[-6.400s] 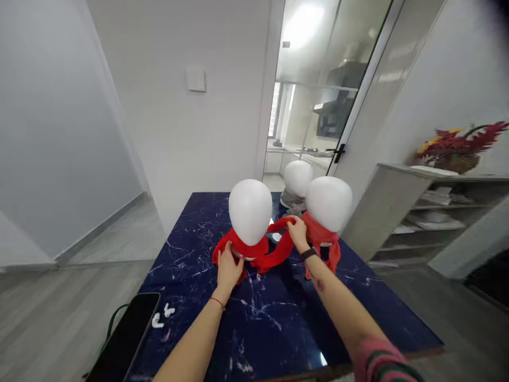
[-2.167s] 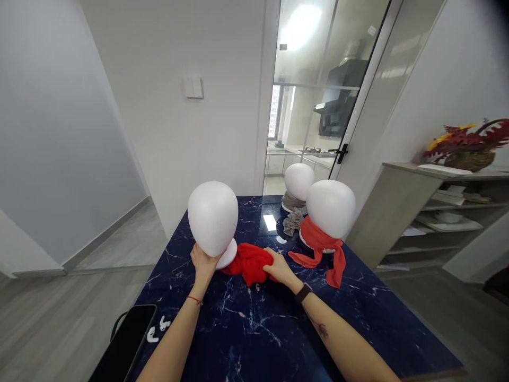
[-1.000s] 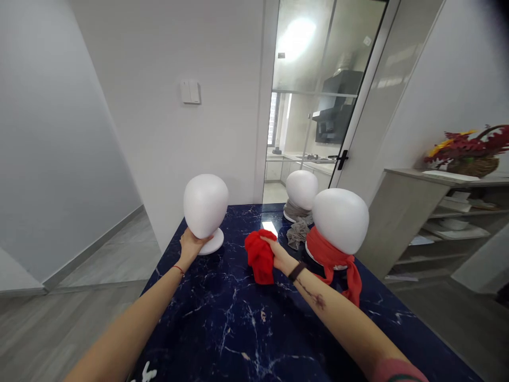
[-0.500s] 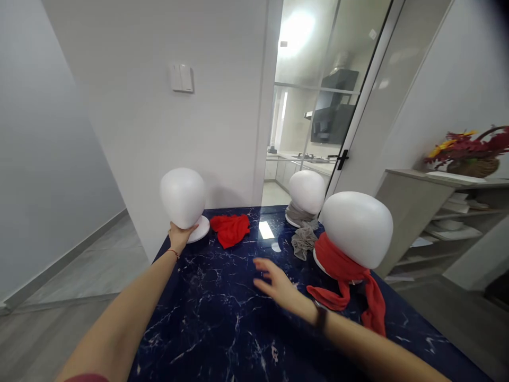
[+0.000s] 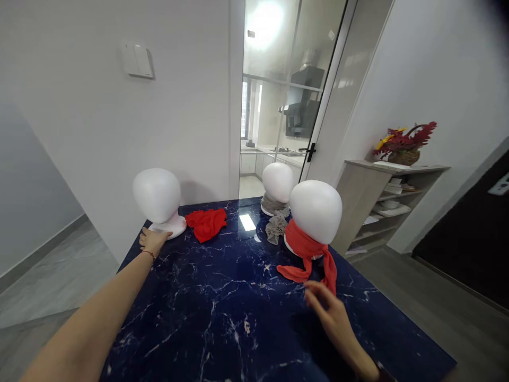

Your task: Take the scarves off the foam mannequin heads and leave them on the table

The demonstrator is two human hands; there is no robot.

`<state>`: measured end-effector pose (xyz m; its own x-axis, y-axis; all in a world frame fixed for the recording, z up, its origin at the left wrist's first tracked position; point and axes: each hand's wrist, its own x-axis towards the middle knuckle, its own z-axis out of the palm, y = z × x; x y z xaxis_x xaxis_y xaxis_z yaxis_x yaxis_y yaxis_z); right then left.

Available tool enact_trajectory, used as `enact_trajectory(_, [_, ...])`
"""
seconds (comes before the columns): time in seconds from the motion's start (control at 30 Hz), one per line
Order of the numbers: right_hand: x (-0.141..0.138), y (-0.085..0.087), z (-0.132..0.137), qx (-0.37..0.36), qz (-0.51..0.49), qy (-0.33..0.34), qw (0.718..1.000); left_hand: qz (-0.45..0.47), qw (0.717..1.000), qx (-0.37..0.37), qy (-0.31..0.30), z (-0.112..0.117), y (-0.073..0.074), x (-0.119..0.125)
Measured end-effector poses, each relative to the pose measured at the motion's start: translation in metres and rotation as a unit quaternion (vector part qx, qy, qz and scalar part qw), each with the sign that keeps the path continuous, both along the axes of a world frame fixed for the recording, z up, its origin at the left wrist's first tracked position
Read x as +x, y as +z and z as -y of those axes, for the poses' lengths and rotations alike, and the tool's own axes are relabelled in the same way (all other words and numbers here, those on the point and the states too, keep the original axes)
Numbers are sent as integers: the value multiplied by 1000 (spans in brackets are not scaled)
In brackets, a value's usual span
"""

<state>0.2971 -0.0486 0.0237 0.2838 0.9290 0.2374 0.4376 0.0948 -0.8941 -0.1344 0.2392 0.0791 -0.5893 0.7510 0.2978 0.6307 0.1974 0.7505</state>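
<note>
At the far left of the table, my left hand (image 5: 154, 242) holds the round base of a white mannequin head (image 5: 157, 193), its thumb along the rim and its fingers at the left side. Beside that base lies a crumpled red cloth (image 5: 207, 224). My right hand (image 5: 328, 310) hovers, open with bent fingers, just in front of a coral-red scarf (image 5: 304, 241). This scarf is tied round the neck of a larger-looking white mannequin head (image 5: 317, 210), its two ends hanging forward. I cannot tell whether my fingertips touch one end.
Behind stands another white mannequin head (image 5: 277, 181) with a grey scarf (image 5: 275, 229) round its neck, bunched in front. The dark blue marbled table (image 5: 222, 318) meets a wall. A glass door (image 5: 274, 95) and a shelf unit (image 5: 358, 201) with a flower basket (image 5: 404, 155) stand beyond.
My left hand has slid from the mannequin head's neck down to its base. My right hand has moved right, towards the coral-red scarf. The view has turned to the right.
</note>
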Motion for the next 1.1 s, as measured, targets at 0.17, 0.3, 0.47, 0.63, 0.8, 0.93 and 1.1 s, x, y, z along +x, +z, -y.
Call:
enact_trajectory(0.17, [56,15,-82,220,-46,-321,920,65,996,9,56,62,-10,62])
enact_trajectory(0.3, [98,-7,-119,172,-29,-382,908,56,994,57,-69,145,-36,146])
enact_trajectory(0.47, [116,-33,-121,98,-17,-269,958,-113,855,211,-461,245,-62,227])
enact_trajectory(0.63, [111,-33,-118,88,67,-205,973,-197,757,189,-594,271,-64,234])
enact_trajectory(0.8, [108,-29,-118,79,92,-226,966,-123,814,165,-544,259,-63,222])
enact_trajectory(0.93, [108,-30,-122,96,56,-248,962,-95,829,158,-527,256,-63,223])
enact_trajectory(1.1, [108,-30,-121,144,7,-264,954,-83,839,161,-513,254,-67,223])
